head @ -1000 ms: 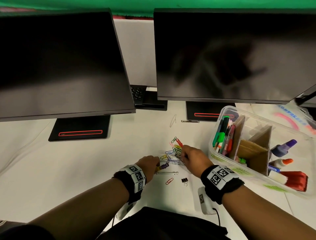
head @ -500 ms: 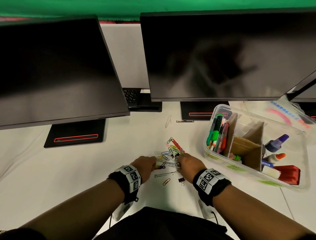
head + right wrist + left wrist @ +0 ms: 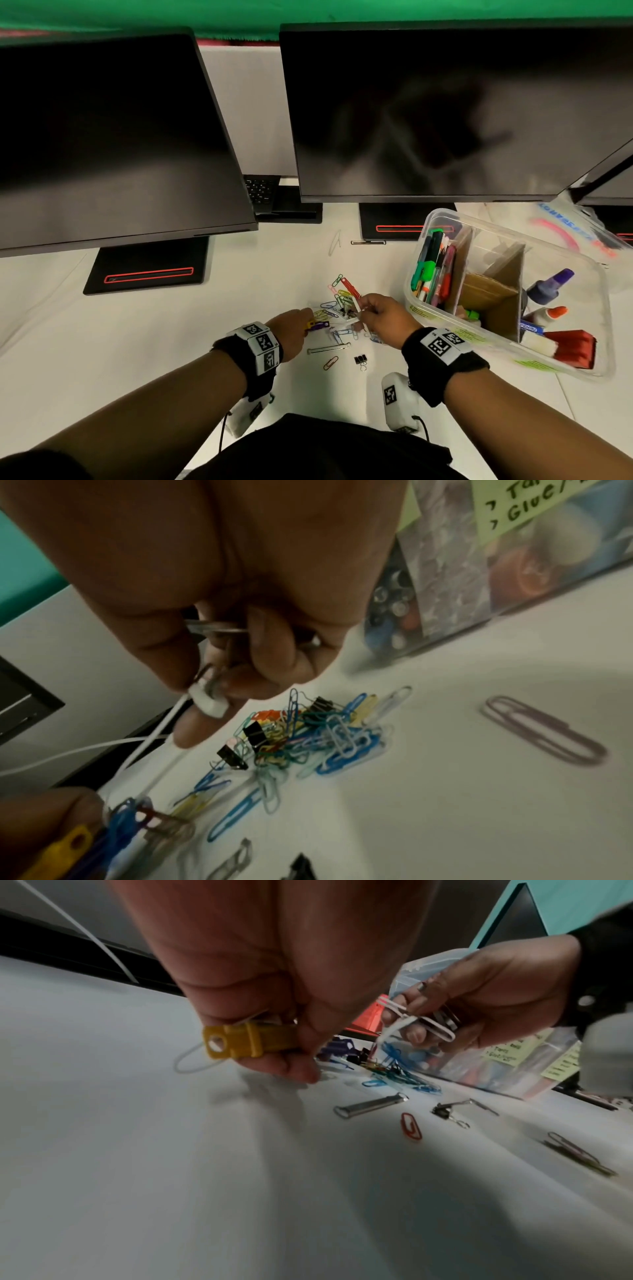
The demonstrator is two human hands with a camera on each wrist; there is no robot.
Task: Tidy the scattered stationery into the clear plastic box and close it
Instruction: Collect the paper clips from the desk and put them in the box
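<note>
Coloured paper clips and small black binder clips [image 3: 342, 301] lie heaped on the white desk. My left hand [image 3: 310, 322] at the heap's left pinches a yellow plastic clip [image 3: 246, 1041] along with a purple one [image 3: 318, 325]. My right hand [image 3: 361, 305], raised just above the heap, grips a white clip [image 3: 209, 702] and some metal clips. The clear plastic box [image 3: 416, 308] stands open to the right, with cardboard dividers, pens, glue bottles and a red stapler inside.
A silver fastener bar [image 3: 329, 348], a red paper clip [image 3: 330, 362] and a black binder clip [image 3: 360, 359] lie nearer me. Another bar [image 3: 368, 242] rests by the right monitor's stand [image 3: 394, 219]. Two dark monitors overhang the desk's back. Printed clear plastic [image 3: 575, 236] lies behind the box.
My right hand has risen off the heap with the white clip in its fingers. My left hand stays at the heap's left side, still holding its clips.
</note>
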